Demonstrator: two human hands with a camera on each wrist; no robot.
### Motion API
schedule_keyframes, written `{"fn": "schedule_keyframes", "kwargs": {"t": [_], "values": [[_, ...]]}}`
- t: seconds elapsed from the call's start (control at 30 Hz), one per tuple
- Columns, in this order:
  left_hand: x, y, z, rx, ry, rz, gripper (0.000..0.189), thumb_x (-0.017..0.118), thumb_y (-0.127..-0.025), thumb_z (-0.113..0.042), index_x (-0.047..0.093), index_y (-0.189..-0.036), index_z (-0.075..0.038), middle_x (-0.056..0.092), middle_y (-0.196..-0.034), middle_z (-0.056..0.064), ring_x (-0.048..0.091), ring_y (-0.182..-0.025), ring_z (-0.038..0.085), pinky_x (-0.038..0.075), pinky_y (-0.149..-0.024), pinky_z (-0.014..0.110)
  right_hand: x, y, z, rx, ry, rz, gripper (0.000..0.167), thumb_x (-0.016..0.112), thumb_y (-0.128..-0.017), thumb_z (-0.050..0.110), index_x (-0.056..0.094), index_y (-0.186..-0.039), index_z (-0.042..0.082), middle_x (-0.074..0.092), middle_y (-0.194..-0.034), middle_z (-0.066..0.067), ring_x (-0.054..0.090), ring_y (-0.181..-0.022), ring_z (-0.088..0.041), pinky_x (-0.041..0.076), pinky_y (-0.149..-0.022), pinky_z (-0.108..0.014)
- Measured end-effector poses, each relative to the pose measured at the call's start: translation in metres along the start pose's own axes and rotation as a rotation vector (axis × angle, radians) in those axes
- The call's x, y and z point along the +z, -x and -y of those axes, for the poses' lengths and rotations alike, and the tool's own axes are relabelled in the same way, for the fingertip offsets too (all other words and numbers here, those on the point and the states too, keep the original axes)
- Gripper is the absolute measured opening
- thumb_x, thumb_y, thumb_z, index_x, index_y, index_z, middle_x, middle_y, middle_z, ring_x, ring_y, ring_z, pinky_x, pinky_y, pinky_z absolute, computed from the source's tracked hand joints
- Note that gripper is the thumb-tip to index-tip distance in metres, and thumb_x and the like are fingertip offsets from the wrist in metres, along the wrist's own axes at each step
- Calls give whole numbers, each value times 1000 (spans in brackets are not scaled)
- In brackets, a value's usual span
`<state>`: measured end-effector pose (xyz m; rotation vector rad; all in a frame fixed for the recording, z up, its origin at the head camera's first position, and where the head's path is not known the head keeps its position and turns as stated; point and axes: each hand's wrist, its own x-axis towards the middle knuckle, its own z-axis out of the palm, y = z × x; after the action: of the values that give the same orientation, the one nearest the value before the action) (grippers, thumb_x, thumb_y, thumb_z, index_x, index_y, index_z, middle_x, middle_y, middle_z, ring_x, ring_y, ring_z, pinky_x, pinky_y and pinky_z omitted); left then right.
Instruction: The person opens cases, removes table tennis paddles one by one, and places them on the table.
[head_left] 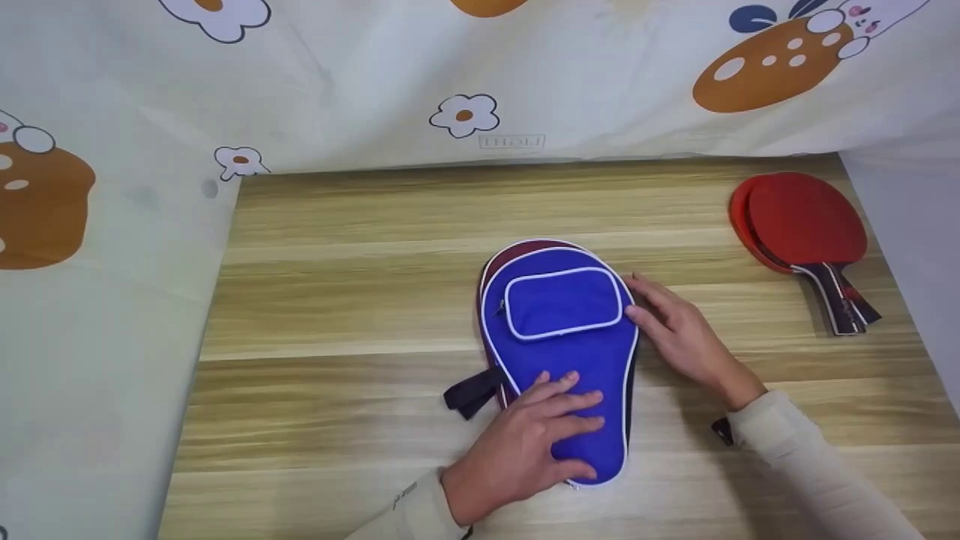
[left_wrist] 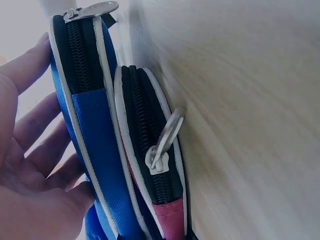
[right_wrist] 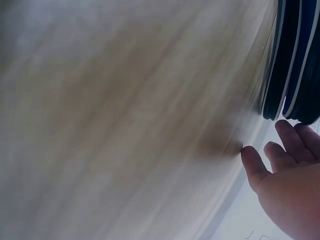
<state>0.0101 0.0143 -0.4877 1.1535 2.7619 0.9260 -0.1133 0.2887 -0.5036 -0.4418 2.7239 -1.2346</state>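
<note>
A blue paddle case (head_left: 577, 360) with white piping and a small zipped front pocket lies on top of a dark red paddle case (head_left: 496, 264). Only a rim of the red case shows in the head view. My left hand (head_left: 525, 442) rests with spread fingers on the lower part of the blue case. At the upper right edge of the blue case, my right hand (head_left: 686, 337) touches it with loosely extended fingers. Seen from the left wrist, the blue case (left_wrist: 107, 150) and the red case (left_wrist: 167, 217) lie face to face, each with a metal zipper pull.
Two red table tennis paddles (head_left: 808, 217) with dark handles lie overlapping at the far right of the wooden table (head_left: 337, 300). A black strap (head_left: 474, 391) sticks out left of the cases. Behind the table hangs a pale cloth (head_left: 360, 90) printed with flowers.
</note>
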Motion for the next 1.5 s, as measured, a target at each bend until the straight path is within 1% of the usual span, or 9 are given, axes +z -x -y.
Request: {"fn": "schedule_keyframes", "kwargs": {"t": [0.13, 0.23, 0.33, 0.43, 0.67, 0.9, 1.07, 1.3, 1.5], "values": [[0, 0, -1, 0, -6, 11, 53, 69, -87, -60, 71, -129, -27, 58, -149, -12, 41, -151, 17, 35, -125, 46, 0, 1, 0, -9, -5, -13, 44, 58, -105, 27, 55, -148, 17, 52, -154, -16, 45, -147, -36, 33, -121, -52], [0, 0, -1, 2, -15, 19, 53, 68, -88, -61, 71, -130, -27, 58, -150, -12, 40, -152, 17, 35, -125, 46, -1, 2, 1, -14, -23, -26, 44, 59, -104, 25, 55, -147, 16, 54, -152, -14, 47, -145, -34, 33, -123, -32], [-1, 0, -1, 10, -35, 28, 53, 67, -89, -61, 70, -130, -28, 57, -151, -12, 39, -152, 17, 34, -126, 46, -3, 2, 2, -10, -50, -35, 44, 59, -104, 23, 56, -147, 15, 57, -150, -12, 51, -141, -30, 31, -115, -10], [-3, -1, -1, 28, -74, 37, 53, 65, -90, -62, 69, -131, -28, 56, -151, -11, 39, -153, 18, 33, -126, 45, -5, 2, 4, 3, -72, -38, 42, 57, -105, 22, 56, -147, 16, 58, -149, -9, 52, -138, -20, 29, -109, -1], [-6, -8, 0, 89, -194, 45, 55, 58, -92, -67, 69, -130, -29, 58, -149, -9, 44, -148, 21, 34, -126, 46, -12, 2, 5, -8, -134, -10, 42, 47, -107, 10, 56, -147, 17, 58, -149, -9, 48, -129, 13, 31, -109, -1], [-8, -20, -3, 144, -226, 51, 51, 53, -97, -65, 68, -131, -30, 57, -146, -7, 44, -145, 20, 32, -127, 45, -12, 0, 4, -61, -258, 19, 47, 52, -104, 3, 54, -149, 18, 58, -149, -9, 55, -130, 6, 39, -111, -8], [-9, -30, -6, 225, -269, 86, 45, 49, -101, -61, 66, -132, -33, 53, -150, -8, 36, -151, 20, 24, -130, 45, -8, 0, 3, -101, -348, 25, 51, 55, -102, 0, 50, -151, 13, 56, -150, -12, 54, -134, 1, 41, -112, -12], [-8, -47, -8, 336, -321, 125, 48, 38, -104, -63, 66, -132, -36, 52, -155, -11, 23, -159, 21, 11, -133, 49, -8, 0, 5, -86, -300, 42, 53, 55, -104, 6, 46, -154, 17, 52, -155, -13, 48, -139, 5, 36, -114, -8], [-5, -57, -8, 376, -391, 154, 52, 35, -102, -68, 67, -129, -37, 55, -152, -9, 14, -162, 24, 4, -132, 55, -9, 1, 4, -65, -268, 55, 55, 55, -104, 8, 44, -155, 24, 48, -158, -8, 45, -141, 6, 35, -114, -8]]}}
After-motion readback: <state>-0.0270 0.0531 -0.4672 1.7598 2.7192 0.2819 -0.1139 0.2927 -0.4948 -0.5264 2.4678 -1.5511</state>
